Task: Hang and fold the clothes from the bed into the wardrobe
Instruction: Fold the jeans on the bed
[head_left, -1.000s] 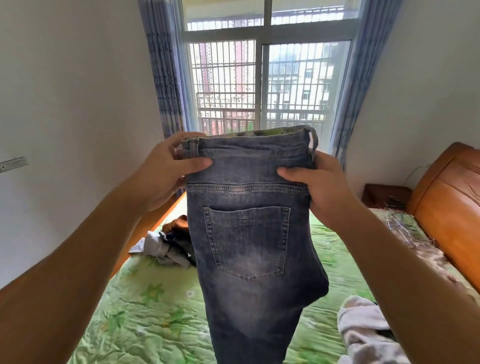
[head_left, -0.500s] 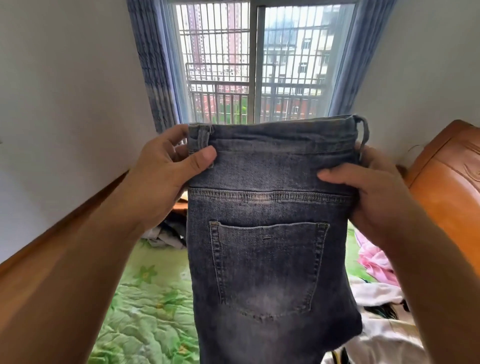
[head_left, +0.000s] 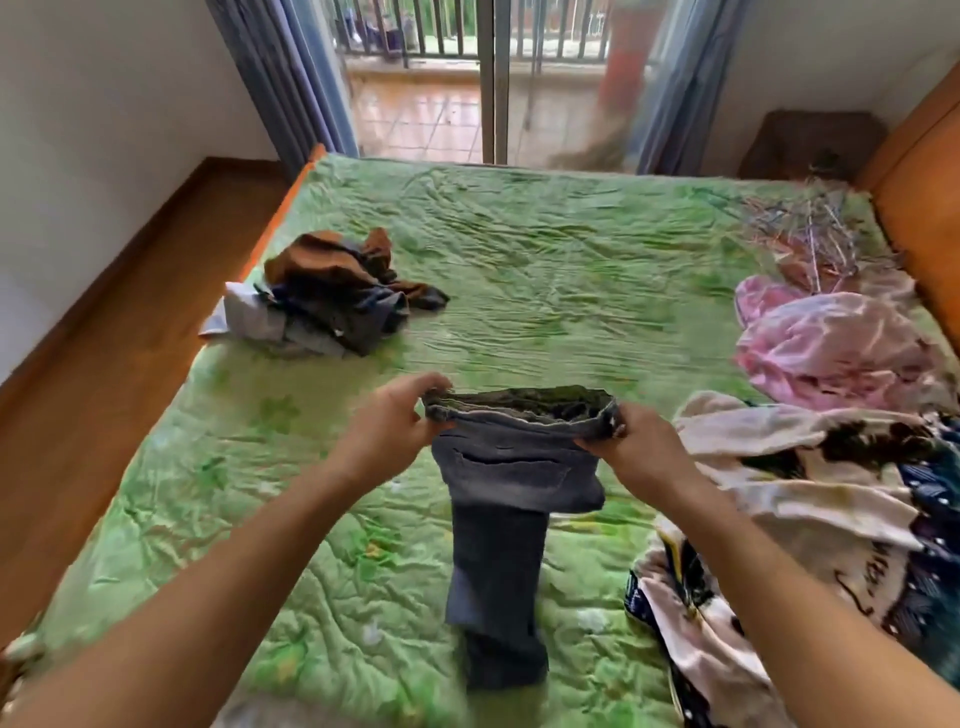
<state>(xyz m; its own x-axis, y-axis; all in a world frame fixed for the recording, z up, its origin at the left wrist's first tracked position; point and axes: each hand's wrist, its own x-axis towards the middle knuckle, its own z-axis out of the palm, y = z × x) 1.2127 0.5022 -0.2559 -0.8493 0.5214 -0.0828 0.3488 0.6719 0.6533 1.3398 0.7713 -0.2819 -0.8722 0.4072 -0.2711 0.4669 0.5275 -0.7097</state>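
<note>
Green quilted bed (head_left: 519, 270) lies below. Left hand (head_left: 387, 434) and right hand (head_left: 641, 449) pinch the grey-blue denim jeans (head_left: 511, 467) waistband, 6 o'clock. Advised: lower evenly, legs aligned.

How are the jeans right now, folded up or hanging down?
Hanging down. The left hand and right hand pinch the jeans at the waistband, and the legs drop toward the bed.

Home bedroom — bed (head_left: 519, 270) with green quilt, wooden headboard (head_left: 924, 208), clothes piles (head_left: 332, 296), curtains (head_left: 291, 78), balcony door (head_left: 488, 78) — wood floor (head_left: 130, 312).
</note>
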